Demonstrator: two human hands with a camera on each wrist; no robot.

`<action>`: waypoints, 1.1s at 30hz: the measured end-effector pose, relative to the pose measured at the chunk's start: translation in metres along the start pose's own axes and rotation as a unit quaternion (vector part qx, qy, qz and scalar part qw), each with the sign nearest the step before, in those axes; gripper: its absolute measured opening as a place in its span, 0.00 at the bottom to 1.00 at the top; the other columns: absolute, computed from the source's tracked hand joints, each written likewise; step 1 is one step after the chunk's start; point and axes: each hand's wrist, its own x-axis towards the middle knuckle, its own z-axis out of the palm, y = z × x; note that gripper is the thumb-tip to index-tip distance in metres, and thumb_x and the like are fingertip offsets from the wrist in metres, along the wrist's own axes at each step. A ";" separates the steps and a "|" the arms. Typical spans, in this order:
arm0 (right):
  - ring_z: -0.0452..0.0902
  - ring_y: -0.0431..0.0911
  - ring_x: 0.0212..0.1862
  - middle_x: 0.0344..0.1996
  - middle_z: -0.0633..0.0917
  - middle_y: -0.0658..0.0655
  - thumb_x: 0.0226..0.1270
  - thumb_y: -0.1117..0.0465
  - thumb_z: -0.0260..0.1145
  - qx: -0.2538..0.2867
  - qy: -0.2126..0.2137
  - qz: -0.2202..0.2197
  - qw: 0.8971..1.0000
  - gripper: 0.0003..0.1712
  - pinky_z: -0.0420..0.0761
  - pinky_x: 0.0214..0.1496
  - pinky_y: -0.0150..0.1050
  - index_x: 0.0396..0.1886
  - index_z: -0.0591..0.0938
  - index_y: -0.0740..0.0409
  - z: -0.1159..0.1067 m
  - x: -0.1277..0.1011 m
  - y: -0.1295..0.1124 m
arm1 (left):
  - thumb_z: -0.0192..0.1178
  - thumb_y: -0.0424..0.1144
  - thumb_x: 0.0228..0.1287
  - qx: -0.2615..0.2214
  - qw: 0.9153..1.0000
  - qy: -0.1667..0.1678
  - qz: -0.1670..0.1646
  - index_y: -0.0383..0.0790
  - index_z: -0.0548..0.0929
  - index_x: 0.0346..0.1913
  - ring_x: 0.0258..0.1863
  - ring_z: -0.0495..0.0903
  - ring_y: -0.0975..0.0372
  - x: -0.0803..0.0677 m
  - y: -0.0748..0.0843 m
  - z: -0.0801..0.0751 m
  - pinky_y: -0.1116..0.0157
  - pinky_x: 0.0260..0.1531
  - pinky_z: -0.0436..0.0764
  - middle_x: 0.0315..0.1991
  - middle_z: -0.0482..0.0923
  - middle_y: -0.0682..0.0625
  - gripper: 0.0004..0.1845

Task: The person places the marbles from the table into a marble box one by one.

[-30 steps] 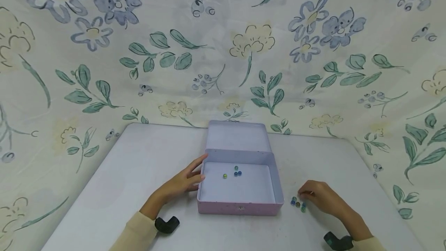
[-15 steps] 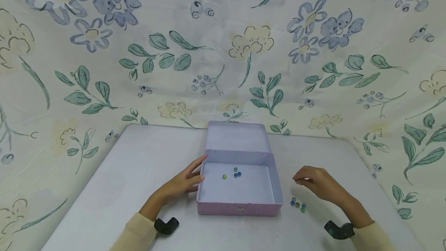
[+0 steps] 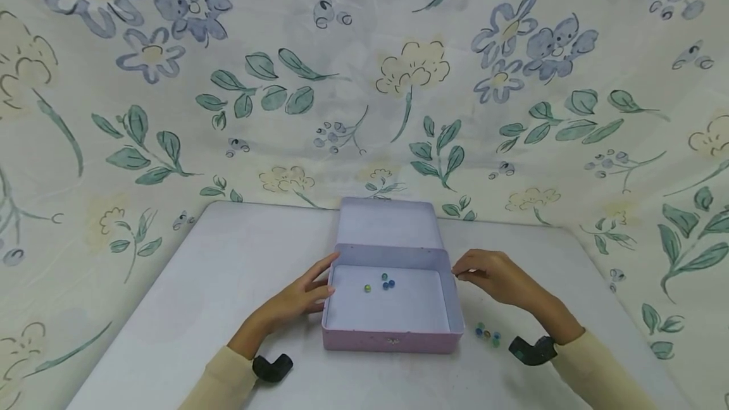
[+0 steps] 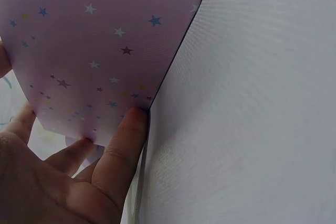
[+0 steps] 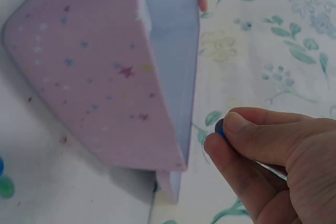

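An open pink tin box [image 3: 364, 340] with a pale lilac inside and star-printed sides stands at the table's middle. Several glass marbles, among them a green one [image 3: 367, 288] and a blue one [image 3: 392, 284], lie on its floor. My left hand [image 3: 293, 299] rests against the box's left side, its spread fingertips [image 4: 137, 116] touching the wall. Beside the right rim hovers my right hand [image 3: 495, 277]. Between its thumb and fingers it pinches a dark blue marble [image 5: 219, 128], which the fingers hide in the head view.
A small cluster of marbles [image 3: 486, 335] lies on the white table [image 3: 239, 264], right of the box's front corner. The box's lid [image 3: 390, 223] is folded back towards the flowered cloth [image 3: 353, 100] behind the table. Both wrists carry black devices [image 3: 273, 368].
My right hand has lifted off the marble cluster and moved left and away from me, up to the box's right rim. The left hand and the box have stayed put.
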 end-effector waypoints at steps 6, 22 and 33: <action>0.85 0.42 0.41 0.40 0.88 0.52 0.60 0.75 0.69 0.004 -0.020 -0.014 1.000 0.14 0.85 0.43 0.28 0.42 0.88 0.56 0.001 0.019 -0.010 | 0.51 0.43 0.77 0.004 1.000 -0.002 0.001 0.65 0.46 0.80 0.79 0.42 0.37 0.002 0.001 -0.001 0.39 0.66 0.70 0.83 0.31 0.52 0.37; 0.85 0.41 0.42 0.38 0.89 0.54 0.61 0.73 0.70 -0.004 -0.079 -0.051 0.996 0.11 0.85 0.45 0.28 0.40 0.89 0.56 0.022 0.070 -0.028 | 0.51 0.43 0.77 0.004 1.000 0.001 0.003 0.69 0.47 0.79 0.79 0.41 0.37 0.002 -0.002 0.001 0.38 0.66 0.69 0.83 0.30 0.49 0.37; 0.84 0.39 0.41 0.38 0.89 0.54 0.63 0.71 0.70 -0.002 -0.118 -0.054 0.992 0.08 0.83 0.44 0.24 0.41 0.89 0.60 0.046 0.097 -0.035 | 0.51 0.43 0.77 0.003 1.000 0.004 0.006 0.68 0.46 0.79 0.79 0.41 0.36 0.000 -0.001 0.001 0.37 0.66 0.68 0.83 0.29 0.51 0.37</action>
